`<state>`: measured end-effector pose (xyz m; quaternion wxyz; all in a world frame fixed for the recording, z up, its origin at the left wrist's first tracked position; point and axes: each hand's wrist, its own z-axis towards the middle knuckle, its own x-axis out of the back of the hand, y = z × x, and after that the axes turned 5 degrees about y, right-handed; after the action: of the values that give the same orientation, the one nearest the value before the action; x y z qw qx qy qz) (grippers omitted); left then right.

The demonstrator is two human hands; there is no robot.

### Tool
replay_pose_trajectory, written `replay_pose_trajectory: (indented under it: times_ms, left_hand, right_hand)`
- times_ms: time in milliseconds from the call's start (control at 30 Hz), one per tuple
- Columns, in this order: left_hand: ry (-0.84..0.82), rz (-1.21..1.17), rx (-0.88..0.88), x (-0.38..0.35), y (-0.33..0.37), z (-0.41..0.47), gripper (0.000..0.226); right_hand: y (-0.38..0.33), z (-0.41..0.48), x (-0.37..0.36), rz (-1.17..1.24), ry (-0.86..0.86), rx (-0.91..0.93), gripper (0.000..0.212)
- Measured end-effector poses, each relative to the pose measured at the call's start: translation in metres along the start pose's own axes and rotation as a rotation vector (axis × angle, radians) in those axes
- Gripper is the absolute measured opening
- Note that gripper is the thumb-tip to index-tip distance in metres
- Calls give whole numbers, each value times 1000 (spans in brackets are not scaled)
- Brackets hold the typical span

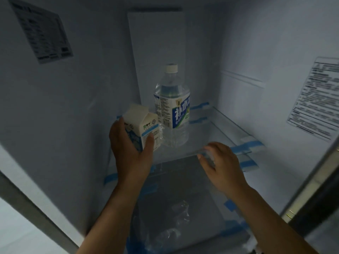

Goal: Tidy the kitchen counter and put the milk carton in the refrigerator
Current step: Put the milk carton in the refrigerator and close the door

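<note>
Both arms reach into the open refrigerator (82, 107), whose pale inner walls carry a printed label (43, 32) high on the left and another sheet of fine print (315, 99) on the right. The left hand (131, 149) has its grip closed around the milk carton (142, 126), thumb pressed on the near face and fingers wrapped behind the far side. The carton stands upright at the left part of the glass shelf (220, 129), though whether its base rests on the glass or is held just above it cannot be told. Just to the right of the carton, almost touching it, a clear water bottle (172, 109) with a white cap and a blue-and-white label stands upright farther back on the same shelf. The right hand (220, 162) hovers at the near edge of the shelf, to the right of the bottle, fingers loosely spread and blurred, its grip open and holding nothing. Strips of blue tape (240, 149) mark the shelf edges. Below, a lower level (174, 180) shows dark, with some crumpled clear plastic (178, 215) lying on it.
</note>
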<state>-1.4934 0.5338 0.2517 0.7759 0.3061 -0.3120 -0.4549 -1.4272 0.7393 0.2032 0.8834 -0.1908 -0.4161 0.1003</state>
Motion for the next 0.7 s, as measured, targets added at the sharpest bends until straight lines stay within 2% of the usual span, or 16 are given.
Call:
replay_pose_trajectory:
  times_ms: [133, 267, 433, 567, 633, 700]
  left_hand:
    - [-113, -32, -139, 0, 16, -14, 76]
    - [-244, -135, -271, -5, 33, -36, 70]
    - [-522, -555, -187, -35, 74, -81, 59]
    - [-798, -780, -207, -58, 116, -130, 56]
    - [-944, -830, -312, -63, 141, -154, 55]
    - [-1031, -829, -510, -66, 163, -176, 48]
  right_hand:
    - [-6, -21, 42, 10, 82, -70, 53]
    - [-14, -51, 90, -85, 163, -116, 53]
    - [-24, -100, 152, -220, 238, -203, 50]
    - [-31, -148, 202, -370, 301, -316, 52]
    - [-30, -175, 225, -482, 309, -380, 51]
    - [-25, -203, 247, -594, 316, -460, 49]
